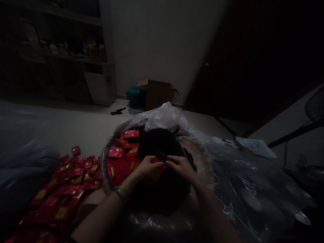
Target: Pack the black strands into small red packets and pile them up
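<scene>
A small red packet (155,173) is held between both hands above a mound of dark loose material (162,145), which fills a basin lined with clear plastic sheeting (167,116). The packet sits at the centre of the view, just in front of the person. The left hand (148,167) is closed on the packet's left edge, with the fingers curled over its top. The right hand (182,168) is closed on a thin dark tool (164,157) — its exact kind cannot be told in the dim light — and the tool's tip lies at the packet's upper edge. A pale bead bracelet (120,191) is worn on the left wrist.

Inside the basin, to the left of the hands, several more red packets with gold marks (124,148) are stacked against the rim (105,158). Outside the basin, further left, a large spread of like red packets (65,189) lies on the floor, overlapping one another. The plastic sheeting (248,182) extends well to the right of the basin, crumpled and reflective.

Further back, an open cardboard box (157,92) stands on the floor against the pale wall, with a teal bundle (135,96) just beside it and a small dark object (117,111) near it. Dark shelving (63,50) occupies the upper left — its contents are too dim to be identified.
</scene>
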Motion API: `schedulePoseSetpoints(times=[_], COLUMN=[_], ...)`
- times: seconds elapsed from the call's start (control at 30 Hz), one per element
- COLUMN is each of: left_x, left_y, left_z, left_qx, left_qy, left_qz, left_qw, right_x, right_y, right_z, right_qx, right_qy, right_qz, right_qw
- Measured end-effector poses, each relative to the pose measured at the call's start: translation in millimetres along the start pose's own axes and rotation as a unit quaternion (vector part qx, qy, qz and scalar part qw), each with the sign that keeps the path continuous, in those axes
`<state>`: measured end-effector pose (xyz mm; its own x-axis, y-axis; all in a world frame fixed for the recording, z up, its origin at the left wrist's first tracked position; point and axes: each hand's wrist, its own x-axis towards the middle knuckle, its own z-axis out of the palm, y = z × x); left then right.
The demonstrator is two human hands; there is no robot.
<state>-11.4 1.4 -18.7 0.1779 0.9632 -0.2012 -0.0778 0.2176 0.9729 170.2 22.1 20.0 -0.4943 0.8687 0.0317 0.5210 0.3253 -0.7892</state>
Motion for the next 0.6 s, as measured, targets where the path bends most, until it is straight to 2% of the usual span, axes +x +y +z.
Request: schedulePoseSetpoints(times=[0.07, 0.17, 0.27, 0.37, 0.43, 0.53, 0.6], left_x=[-0.2, -1.1, -1.0, 1.1, 2.8, 3.9, 3.2], left_y=[1.8, 4.2, 5.4, 4.5, 2.6, -1.1, -3.3], left_z=[0.5, -0.3, -1.2, -0.5, 0.9, 3.6, 5.3], left_qx=[-0.009, -0.036, -0.057, -0.065, -0.061, -0.043, -0.030], left_qy=[0.017, 0.043, 0.077, 0.109, 0.121, 0.118, 0.104], left_qz=[0.009, 0.037, 0.078, 0.078, 0.071, 0.081, 0.099], left_qw=[1.000, 0.998, 0.992, 0.989, 0.988, 0.989, 0.989], right_x=[1.0, 1.8, 1.3, 2.1, 3.8, 6.3, 6.4], right_y=[1.7, 10.1, 24.3, 34.9, 34.1, 21.0, 9.4], right_z=[-2.8, -13.2, -24.6, -25.4, -17.1, 4.1, 17.5], right_qx=[0.018, 0.001, -0.093, -0.170, -0.153, -0.023, 0.047], right_qy=[0.006, 0.032, 0.027, 0.019, 0.054, 0.114, 0.125], right_qz=[0.005, 0.046, 0.104, 0.141, 0.122, 0.042, 0.007], right_qw=[1.000, 0.998, 0.990, 0.975, 0.979, 0.992, 0.991])
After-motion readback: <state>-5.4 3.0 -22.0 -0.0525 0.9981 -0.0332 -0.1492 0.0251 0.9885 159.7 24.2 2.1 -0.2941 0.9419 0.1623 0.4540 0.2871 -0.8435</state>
